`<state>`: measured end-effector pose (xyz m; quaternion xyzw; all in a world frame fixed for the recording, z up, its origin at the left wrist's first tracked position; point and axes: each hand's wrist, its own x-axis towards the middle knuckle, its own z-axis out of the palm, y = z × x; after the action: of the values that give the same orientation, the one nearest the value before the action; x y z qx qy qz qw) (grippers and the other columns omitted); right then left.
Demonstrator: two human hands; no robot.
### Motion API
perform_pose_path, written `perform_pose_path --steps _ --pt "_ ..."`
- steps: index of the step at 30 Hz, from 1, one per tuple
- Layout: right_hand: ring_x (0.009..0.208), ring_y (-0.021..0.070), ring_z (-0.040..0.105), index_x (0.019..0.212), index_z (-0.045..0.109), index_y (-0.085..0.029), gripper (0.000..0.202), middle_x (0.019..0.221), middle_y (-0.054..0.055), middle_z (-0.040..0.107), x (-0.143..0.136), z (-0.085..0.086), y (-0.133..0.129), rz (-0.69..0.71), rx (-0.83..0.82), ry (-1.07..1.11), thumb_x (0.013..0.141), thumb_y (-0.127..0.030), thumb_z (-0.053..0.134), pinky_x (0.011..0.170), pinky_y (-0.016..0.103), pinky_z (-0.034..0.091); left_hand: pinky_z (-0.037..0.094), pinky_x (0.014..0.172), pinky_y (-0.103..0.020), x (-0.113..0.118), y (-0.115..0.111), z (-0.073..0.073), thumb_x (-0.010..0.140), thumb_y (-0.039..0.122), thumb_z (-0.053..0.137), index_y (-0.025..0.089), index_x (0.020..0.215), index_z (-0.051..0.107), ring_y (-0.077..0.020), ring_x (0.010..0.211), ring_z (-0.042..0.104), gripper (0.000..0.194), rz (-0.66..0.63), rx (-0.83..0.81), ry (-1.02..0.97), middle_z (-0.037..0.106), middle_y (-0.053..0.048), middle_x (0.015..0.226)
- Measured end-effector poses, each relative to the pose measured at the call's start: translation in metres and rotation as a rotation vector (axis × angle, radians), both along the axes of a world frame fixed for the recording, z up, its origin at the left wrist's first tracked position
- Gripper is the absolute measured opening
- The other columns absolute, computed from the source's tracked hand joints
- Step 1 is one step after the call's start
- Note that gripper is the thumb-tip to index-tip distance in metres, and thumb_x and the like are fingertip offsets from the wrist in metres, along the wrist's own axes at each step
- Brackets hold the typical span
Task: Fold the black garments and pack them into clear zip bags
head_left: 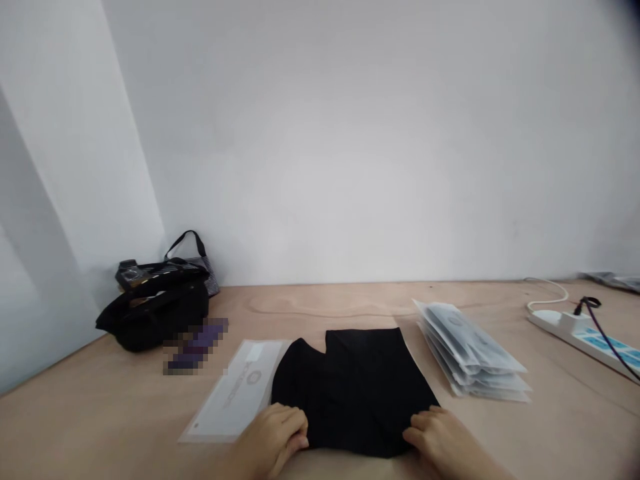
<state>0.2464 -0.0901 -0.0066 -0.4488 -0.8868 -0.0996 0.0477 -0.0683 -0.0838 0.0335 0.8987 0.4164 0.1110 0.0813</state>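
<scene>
A first-person view down onto a pale wooden tabletop (310, 300) set against a plain wall (375, 133). At the lower centre of the frame lies a black garment (355, 387), spread flat, with a notch in its far edge, perhaps the gap between two short legs. The left hand (277, 430) is curled narrow on its near-left corner, and the right hand (433, 433) likewise grips its near-right corner, each seeming to pinch the cloth between thumb and fingers. Held at two corners, the near edge probably stays spread and even.

Just left of the cloth, its edge overlapped by it, a printed translucent pouch (240, 393) lies flat, within the left hand's easy reach. Right of centre, a stack of similar pouches (465, 347) fans loosely, set beyond the right hand, likely so the middle has room for the cloth.

A white power strip (550, 323) with a plugged-in adapter sits at the right edge. At the left, near the wall, are a slouching black bag (155, 320), a striped bag (213, 273) and a pixelated purple item (197, 347), unreadable.
</scene>
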Motion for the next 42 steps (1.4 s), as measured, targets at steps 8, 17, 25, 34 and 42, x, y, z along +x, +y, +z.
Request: perform_pose_path --steps 8,17,25,34,42 --pt "0.072 0.02 0.063 0.082 0.058 -0.018 0.03 0.08 0.006 0.063 -0.033 0.067 0.032 -0.471 -0.025 0.069 0.072 0.003 0.039 0.052 0.024 0.038 0.033 0.058 -0.023 0.019 0.048 0.032 0.088 0.026 0.036 0.022 0.076 0.048 -0.0132 0.068 0.053 0.017 0.276 0.075 -0.084 0.057 0.003 0.074" --pt "0.082 0.0206 0.06 0.096 0.054 -0.013 0.031 0.095 0.014 0.058 -0.045 0.043 0.133 -0.594 0.044 0.157 0.08 0.0 0.031 0.061 0.027 0.045 0.037 0.07 -0.028 0.045 0.142 0.014 0.087 0.025 0.039 0.022 0.086 0.056 -0.0193 0.084 0.057 0.018 0.598 0.165 0.026 0.062 -0.004 0.089" --pt "0.102 0.0219 0.049 0.103 0.055 -0.015 0.033 0.11 0.013 0.053 -0.047 0.03 0.129 -0.458 0.071 0.25 0.083 -0.007 0.031 0.084 0.034 0.037 0.03 0.092 -0.037 0.059 0.133 0.004 0.088 0.018 0.031 0.02 0.107 0.056 -0.0235 0.109 0.045 0.032 0.526 0.258 0.032 0.054 -0.01 0.114" --pt "0.129 0.0391 0.006 0.135 0.023 -0.036 0.066 0.145 0.002 0.017 -0.047 0.009 0.114 -0.45 -0.295 0.261 0.078 -0.069 0.02 0.095 0.063 0.0 0.012 0.102 -0.053 0.071 0.114 -0.032 0.086 0.054 0.024 0.028 0.133 0.031 -0.0279 0.13 0.019 0.055 0.459 0.019 0.117 0.027 -0.008 0.141" --pt "0.129 0.0394 0.005 0.136 0.024 -0.031 0.069 0.145 0.005 0.016 -0.05 0.01 0.114 -0.504 -0.283 0.246 0.078 -0.069 0.019 0.094 0.064 -0.001 0.014 0.104 -0.042 0.063 0.106 -0.015 0.088 0.045 0.026 0.025 0.127 0.042 -0.0238 0.127 0.026 0.046 0.586 0.139 0.071 0.038 -0.006 0.136"
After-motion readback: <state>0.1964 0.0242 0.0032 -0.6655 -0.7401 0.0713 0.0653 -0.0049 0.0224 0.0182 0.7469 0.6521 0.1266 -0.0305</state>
